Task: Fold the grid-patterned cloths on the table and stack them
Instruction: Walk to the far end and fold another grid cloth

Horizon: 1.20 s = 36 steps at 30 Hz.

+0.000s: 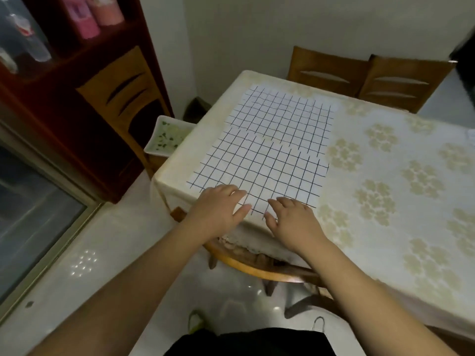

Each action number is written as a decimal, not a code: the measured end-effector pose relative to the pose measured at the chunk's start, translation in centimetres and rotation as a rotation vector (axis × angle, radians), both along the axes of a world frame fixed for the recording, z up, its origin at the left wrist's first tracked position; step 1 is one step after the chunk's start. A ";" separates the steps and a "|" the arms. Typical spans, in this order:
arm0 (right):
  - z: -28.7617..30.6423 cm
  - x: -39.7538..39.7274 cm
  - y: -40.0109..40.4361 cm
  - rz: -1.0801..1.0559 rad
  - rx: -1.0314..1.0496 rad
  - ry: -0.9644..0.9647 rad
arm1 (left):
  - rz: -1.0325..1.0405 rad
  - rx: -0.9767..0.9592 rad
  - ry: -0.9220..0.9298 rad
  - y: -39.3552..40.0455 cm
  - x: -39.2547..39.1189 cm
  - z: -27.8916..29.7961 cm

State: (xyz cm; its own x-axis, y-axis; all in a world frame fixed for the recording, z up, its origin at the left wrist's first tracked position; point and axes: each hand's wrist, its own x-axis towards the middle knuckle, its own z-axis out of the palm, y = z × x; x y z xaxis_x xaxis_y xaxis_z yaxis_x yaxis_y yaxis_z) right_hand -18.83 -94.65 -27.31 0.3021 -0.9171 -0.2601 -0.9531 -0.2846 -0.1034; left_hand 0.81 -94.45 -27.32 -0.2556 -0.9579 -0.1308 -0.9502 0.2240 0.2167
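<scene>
Wooden chairs (326, 70) line pale walls (282, 27); a red cabinet (77, 119) stands left.

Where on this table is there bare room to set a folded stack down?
The floral tablecloth right of the grid-patterned cloths lies bare, toward the two wooden chairs. The left corner is crowded: cloths, left hand and right hand.

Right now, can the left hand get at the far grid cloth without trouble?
Probably yes, with a stretch. The left hand lies flat on the near edge of the near grid cloth. The far grid cloth lies flat beyond it, and nothing stands between them on the table.
</scene>
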 end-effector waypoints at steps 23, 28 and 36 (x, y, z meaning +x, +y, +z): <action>-4.2 8.3 -11.0 -0.342 0.062 -0.121 | -0.487 -0.054 -0.178 -19.9 6.0 -3.1; -5.2 8.7 -12.2 -0.421 0.102 -0.126 | -0.565 -0.011 -0.181 -23.8 5.7 -4.7; -8.7 11.3 -12.8 -0.665 0.144 -0.146 | -0.839 0.048 -0.251 -31.7 5.4 -9.7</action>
State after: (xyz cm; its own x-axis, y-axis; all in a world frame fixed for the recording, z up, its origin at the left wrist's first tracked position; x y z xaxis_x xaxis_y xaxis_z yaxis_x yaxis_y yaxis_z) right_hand -7.54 -107.46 -35.99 -0.2713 -0.8789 -0.3922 -0.8937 0.3814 -0.2365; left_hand 6.22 -126.18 -37.04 -0.8317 -0.4585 -0.3133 -0.4966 0.8665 0.0503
